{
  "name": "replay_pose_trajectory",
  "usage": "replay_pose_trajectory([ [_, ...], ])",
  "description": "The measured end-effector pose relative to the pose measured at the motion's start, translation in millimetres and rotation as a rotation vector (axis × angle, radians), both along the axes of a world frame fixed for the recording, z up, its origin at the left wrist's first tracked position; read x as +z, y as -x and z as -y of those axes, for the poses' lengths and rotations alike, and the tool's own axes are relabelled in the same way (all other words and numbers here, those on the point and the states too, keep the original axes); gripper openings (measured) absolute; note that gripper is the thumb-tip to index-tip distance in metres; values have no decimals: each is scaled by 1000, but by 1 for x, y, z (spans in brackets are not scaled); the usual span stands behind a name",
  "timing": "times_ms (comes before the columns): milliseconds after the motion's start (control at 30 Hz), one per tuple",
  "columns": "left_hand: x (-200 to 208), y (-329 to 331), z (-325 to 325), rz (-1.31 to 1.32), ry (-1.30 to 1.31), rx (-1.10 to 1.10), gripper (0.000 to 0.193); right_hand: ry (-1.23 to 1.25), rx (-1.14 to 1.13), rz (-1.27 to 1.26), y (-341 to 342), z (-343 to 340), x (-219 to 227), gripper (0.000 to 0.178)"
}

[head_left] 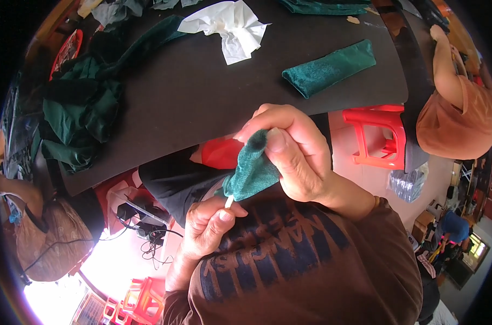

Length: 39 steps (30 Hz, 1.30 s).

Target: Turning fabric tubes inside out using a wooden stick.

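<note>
1. Holding up a small green velvet piece [255,174] between both hands, in front of the chest, on the near side of the dark table [197,103] and apparently clear of its top.
2. Pinching the upper end with the right hand [297,149], closing thumb onto bent forefinger with the cloth caught tightly between, and curling in the other fingers.
3. Gripping a pale stick [229,202] with the left hand [209,223], almost fully closed, thumb and fingertips pressed together just below the lower edge of the cloth.
4. Running up into that lower edge, with only a short length of stick showing; cannot tell how far inside, or what shape at the tip.
5. Seems, as a judgement, to be at the step of working the stick inside the narrow velvet, perhaps to push out or turn the pinched end.
6. Would seem to call next for steadying the upper end, lining the stick up with the cloth, and pressing gently, so as not to poke through or slip out sideways.
7. Lying farther off on the table: a flat green velvet oblong [332,67], a crumpled white tissue [227,30] and, leftward, a dark green velvet heap [83,116].
</note>
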<state>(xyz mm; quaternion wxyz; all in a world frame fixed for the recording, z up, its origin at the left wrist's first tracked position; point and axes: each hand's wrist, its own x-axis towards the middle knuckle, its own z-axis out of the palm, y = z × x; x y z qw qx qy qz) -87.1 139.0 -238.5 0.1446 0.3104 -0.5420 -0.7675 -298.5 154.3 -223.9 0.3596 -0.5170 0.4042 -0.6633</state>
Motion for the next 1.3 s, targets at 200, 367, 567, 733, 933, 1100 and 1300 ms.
replay_pose_trajectory([
  [200, 0, 2, -1, -12, -7, 18, 31, -35, 4, -146, 1, -3, -2, 18],
  [367, -5, 4, -7, -121, -59, 51, 41, 1, -19, -195, -7, -3, -3, 15],
  [567, 1, 2, -1, -137, -243, 33, 33, -83, 64, -3, -7, -4, -1, 17],
  [733, -2, 0, 2, -115, -156, -1, 32, -102, 48, -30, -3, -3, 0, 20],
  [933, 0, -2, 4, -31, -18, -30, 32, -111, 63, -157, 9, -3, 6, 15],
  [1100, 1, 1, 0, -41, -41, -4, 32, -8, 12, -281, 5, 0, -1, 9],
  [1300, 0, 0, 1, -121, -272, -17, 29, -153, 75, -169, 3, -4, 1, 16],
])
